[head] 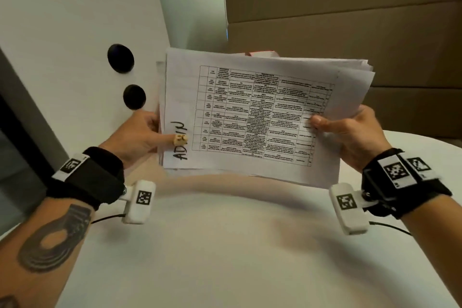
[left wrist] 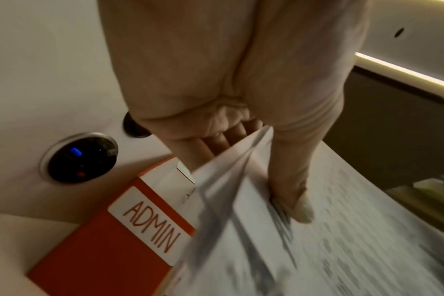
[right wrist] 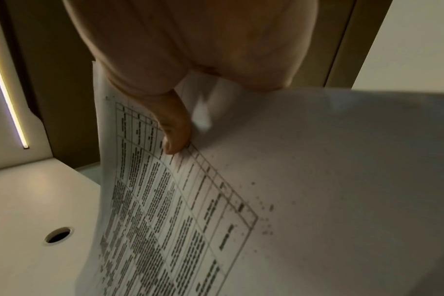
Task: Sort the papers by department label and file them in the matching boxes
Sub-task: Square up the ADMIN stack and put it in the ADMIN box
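Both hands hold up a stack of white papers (head: pixel 262 112) above the white table (head: pixel 225 245). The top sheet carries a printed grid and a handwritten "ADMIN" along its left margin. My left hand (head: pixel 140 132) pinches the stack's left edge, thumb on top over the writing and fingers underneath (left wrist: pixel 226 140). My right hand (head: pixel 350 132) grips the right edge, thumb (right wrist: pixel 175 136) pressed on the grid. Below the papers in the left wrist view stands an orange box (left wrist: pixel 109 250) with a white "ADMIN" label; in the head view only a red sliver (head: pixel 262 53) shows behind the stack.
Two round black discs (head: pixel 120 58) sit on the white wall panel at left; in the left wrist view one (left wrist: pixel 80 158) shows a blue light. Brown panelling (head: pixel 350 20) fills the back right. A round hole (right wrist: pixel 57 234) is cut in the white tabletop.
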Action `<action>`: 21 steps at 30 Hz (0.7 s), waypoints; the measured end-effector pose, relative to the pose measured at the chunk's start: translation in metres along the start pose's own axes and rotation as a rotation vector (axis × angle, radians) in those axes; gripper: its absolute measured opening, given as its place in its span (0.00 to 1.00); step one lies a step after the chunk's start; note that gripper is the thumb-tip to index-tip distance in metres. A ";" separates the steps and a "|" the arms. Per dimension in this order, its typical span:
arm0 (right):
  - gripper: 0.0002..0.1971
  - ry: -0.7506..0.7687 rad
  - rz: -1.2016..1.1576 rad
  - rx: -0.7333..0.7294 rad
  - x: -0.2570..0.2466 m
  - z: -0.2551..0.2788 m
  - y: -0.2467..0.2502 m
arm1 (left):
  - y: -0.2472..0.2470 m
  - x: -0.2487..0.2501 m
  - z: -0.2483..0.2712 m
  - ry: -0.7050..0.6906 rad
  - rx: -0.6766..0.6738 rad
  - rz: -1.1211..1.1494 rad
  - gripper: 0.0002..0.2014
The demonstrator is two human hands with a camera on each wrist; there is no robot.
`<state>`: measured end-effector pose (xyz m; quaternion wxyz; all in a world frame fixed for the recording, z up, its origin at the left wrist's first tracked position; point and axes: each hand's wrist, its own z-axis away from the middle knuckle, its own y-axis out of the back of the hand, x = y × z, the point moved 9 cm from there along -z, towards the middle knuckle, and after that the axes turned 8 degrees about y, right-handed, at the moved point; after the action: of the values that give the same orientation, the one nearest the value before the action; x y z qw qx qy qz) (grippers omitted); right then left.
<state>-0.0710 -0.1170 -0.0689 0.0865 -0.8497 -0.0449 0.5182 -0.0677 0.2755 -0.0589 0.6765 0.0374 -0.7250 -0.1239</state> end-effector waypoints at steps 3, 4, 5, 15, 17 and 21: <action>0.19 0.044 -0.010 -0.045 0.005 0.001 -0.007 | 0.006 -0.006 -0.005 -0.046 0.007 0.210 0.35; 0.22 0.052 -0.007 -0.061 0.010 0.002 -0.009 | 0.003 -0.011 -0.006 -0.069 0.008 0.244 0.34; 0.26 0.053 0.004 -0.079 0.015 0.005 -0.011 | -0.003 -0.017 -0.006 -0.088 0.003 0.253 0.32; 0.31 -0.024 0.001 -0.116 0.057 0.014 -0.007 | -0.031 -0.079 -0.007 -0.038 0.102 0.231 0.44; 0.27 -0.004 0.009 -0.090 0.053 0.012 -0.005 | -0.029 -0.071 -0.007 -0.074 0.136 0.208 0.44; 0.28 -0.039 0.030 -0.146 0.053 0.008 0.006 | -0.023 -0.056 -0.004 -0.121 0.097 0.208 0.36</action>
<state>-0.0539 -0.1132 -0.1193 0.0154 -0.8441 -0.0714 0.5312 -0.0614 0.2655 -0.1182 0.6381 -0.0129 -0.7696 -0.0197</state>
